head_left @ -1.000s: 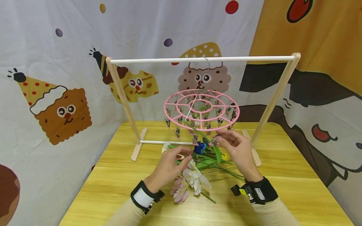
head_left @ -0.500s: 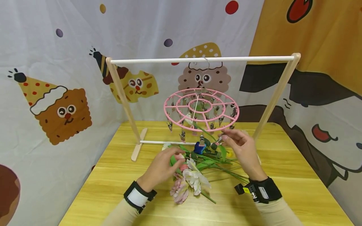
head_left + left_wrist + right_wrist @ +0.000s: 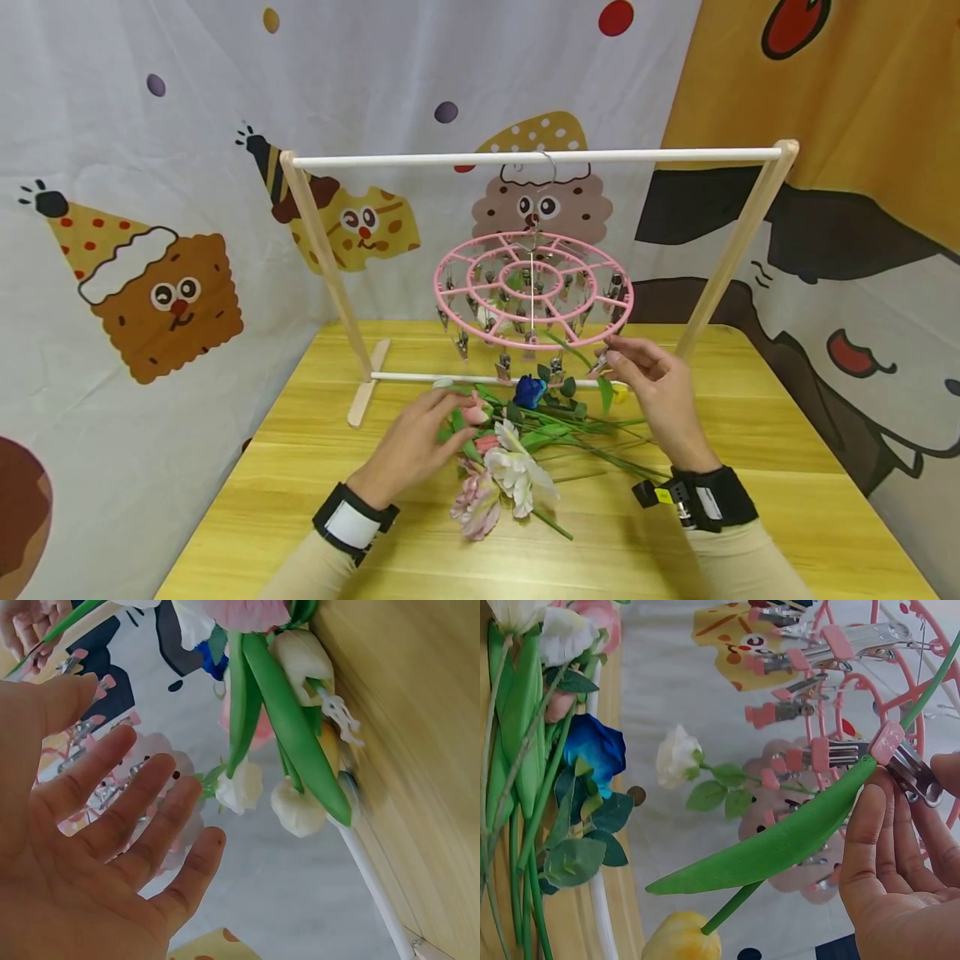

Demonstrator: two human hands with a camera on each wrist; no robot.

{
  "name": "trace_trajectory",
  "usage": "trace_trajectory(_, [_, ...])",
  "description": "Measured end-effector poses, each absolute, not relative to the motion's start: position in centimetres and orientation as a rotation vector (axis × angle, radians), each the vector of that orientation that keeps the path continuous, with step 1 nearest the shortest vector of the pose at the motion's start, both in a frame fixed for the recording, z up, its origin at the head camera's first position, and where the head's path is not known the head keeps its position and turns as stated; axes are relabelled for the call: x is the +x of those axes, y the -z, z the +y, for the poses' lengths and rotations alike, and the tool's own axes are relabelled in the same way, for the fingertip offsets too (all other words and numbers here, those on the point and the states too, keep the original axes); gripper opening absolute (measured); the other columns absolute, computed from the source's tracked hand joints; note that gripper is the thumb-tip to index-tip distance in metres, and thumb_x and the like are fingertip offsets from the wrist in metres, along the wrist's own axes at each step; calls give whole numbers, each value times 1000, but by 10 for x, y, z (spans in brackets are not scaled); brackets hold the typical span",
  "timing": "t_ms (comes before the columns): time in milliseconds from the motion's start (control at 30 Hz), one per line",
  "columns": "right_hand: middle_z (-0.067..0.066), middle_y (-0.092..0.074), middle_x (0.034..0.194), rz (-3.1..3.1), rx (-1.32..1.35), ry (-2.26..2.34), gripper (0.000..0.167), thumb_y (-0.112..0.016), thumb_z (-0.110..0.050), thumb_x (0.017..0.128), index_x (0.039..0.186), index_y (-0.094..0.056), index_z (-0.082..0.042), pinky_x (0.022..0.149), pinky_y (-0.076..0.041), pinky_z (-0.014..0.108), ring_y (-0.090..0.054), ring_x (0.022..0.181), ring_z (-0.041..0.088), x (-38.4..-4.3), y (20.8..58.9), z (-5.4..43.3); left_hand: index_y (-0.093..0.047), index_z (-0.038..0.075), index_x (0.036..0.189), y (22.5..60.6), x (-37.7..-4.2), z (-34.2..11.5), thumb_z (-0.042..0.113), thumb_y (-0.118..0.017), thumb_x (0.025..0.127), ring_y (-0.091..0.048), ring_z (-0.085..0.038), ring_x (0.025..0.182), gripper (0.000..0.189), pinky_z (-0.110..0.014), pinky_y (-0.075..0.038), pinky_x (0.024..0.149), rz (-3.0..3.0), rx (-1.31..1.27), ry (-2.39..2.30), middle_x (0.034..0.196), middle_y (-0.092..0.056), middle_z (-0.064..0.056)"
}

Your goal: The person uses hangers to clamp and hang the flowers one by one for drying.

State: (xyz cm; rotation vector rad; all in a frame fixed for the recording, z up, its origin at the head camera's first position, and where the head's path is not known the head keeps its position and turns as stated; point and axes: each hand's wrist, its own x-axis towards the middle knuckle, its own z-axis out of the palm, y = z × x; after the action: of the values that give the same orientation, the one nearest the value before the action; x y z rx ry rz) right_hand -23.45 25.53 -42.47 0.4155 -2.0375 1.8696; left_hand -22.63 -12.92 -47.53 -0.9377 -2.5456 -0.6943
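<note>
My right hand (image 3: 656, 400) pinches a metal clip (image 3: 911, 774) with pink tips between thumb and fingers, at the front right of a pink round clip hanger (image 3: 534, 321). That clip bites on a green tulip stem, with a long leaf (image 3: 772, 847) and a yellow tulip head (image 3: 682, 939) hanging down from it. My left hand (image 3: 416, 442) is held with spread, relaxed fingers beside the flowers and holds nothing. A pink tulip (image 3: 476, 410), a blue rose (image 3: 529, 392) and a white flower (image 3: 517, 471) lie in the pile close to it.
A wooden stand with a white top bar (image 3: 420, 161) carries the hanger by its hook; its lower bar (image 3: 405, 377) runs behind the flowers. Several other clips dangle from the rings. A white rose (image 3: 678, 756) hangs farther back. Printed cloth (image 3: 360, 75) surrounds the wooden table (image 3: 277, 500).
The hanger has turned, its front clips shifting right. My right hand has moved right with the clip it pinches. My left hand has drawn back left, away from the hanger, its fingers loosened.
</note>
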Motion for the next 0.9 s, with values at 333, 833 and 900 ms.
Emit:
trace_trajectory(333, [-7,-88,122,-1998,380,-1868,37,-72,-10,117,147,-71,10,93,-70,21,-85,99,5,-238,422,264,-76,11,145,481,-229,-140,32,-89,107,-79,-28,114,45,-42,-71,95,-2560,-886,668,143,-77,-9])
trace_trajectory(833, [-8,-88,114,-1992,357,-1876,39,-75,-10,115,152,-72,4,93,-70,20,-85,102,10,-242,423,274,-78,12,140,491,-237,-162,33,-86,109,-79,-30,128,38,-49,-70,108,-2574,-822,669,141,-78,-9])
trace_trajectory(900, [-7,-88,116,-1979,364,-1893,40,-75,-9,115,152,-72,5,94,-70,21,-86,104,10,-242,423,275,-78,13,141,492,-237,-164,34,-85,110,-79,-31,129,38,-50,-69,110,-2581,-812,673,142,-78,-10])
